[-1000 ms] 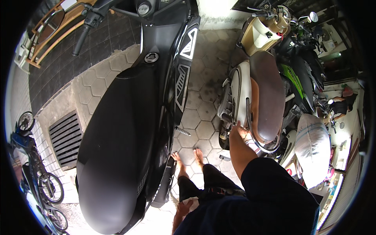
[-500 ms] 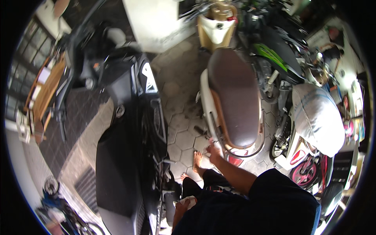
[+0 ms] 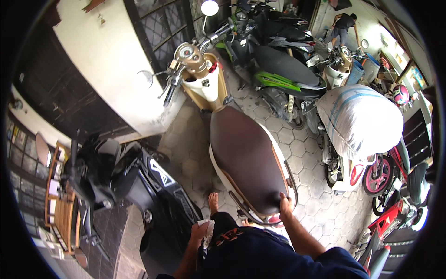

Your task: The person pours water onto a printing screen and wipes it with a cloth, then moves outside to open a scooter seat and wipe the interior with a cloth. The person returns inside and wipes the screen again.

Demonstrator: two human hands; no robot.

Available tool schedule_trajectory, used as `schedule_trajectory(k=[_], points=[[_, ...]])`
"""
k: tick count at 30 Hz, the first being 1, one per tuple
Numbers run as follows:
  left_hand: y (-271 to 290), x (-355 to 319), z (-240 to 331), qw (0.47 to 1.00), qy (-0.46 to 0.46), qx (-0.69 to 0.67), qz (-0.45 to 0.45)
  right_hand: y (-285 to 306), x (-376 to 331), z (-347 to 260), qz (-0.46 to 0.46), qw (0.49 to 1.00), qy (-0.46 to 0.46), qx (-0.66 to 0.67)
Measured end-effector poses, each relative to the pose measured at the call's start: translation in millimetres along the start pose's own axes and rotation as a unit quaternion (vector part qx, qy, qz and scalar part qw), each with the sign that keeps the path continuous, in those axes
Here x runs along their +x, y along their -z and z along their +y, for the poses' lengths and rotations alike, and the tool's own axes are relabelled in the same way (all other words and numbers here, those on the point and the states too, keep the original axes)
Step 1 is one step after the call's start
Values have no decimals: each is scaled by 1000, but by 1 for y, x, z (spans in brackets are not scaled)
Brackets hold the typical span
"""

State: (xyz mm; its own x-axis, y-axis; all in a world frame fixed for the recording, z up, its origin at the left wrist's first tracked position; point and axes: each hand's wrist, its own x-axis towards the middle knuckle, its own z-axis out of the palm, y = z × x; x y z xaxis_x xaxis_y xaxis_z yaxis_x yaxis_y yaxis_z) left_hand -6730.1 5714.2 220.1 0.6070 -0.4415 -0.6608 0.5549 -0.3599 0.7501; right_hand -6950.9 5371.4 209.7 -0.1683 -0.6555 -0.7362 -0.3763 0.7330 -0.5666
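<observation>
A cream scooter (image 3: 218,160) with a long brown seat (image 3: 244,158) stands in front of me, its gold-coloured handlebars far off. At its back right corner, my right hand (image 3: 285,207) is closed round the grab rail (image 3: 293,186), the thumb pressing on the seat edge. The fingers under the rail are mostly hidden. A crumpled white cloth (image 3: 207,232) is bunched in my left hand (image 3: 199,231), held low beside my body. That hand is close to a black scooter (image 3: 167,218) on my left.
Several motorbikes crowd the far side, one with a green panel (image 3: 278,81). To the right, a big white sack (image 3: 360,121) rests on another scooter, and a red motorbike (image 3: 388,221) is nearer. A wooden bench (image 3: 62,214) stands at left. Another person (image 3: 344,25) bends over far right.
My right hand has shifted from the left side of the scooter's tail to its back right corner. The view has swung, and the left hand with the cloth shows more fully.
</observation>
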Motion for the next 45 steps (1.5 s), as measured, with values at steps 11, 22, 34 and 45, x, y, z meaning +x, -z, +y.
schedule_trajectory(k=[11,22,34,45], points=[[-44,122,279,783,-536,311,-52,-21,-267,-232,-68,911,337,228],[-55,251,551,827,-539,41,154,-58,-287,-351,-183,806,550,125],[-38,260,566,906,-405,26,120,-128,-24,-89,37,915,227,-331],[-10,206,518,886,-437,91,128,-139,4,-109,-48,823,311,-473]])
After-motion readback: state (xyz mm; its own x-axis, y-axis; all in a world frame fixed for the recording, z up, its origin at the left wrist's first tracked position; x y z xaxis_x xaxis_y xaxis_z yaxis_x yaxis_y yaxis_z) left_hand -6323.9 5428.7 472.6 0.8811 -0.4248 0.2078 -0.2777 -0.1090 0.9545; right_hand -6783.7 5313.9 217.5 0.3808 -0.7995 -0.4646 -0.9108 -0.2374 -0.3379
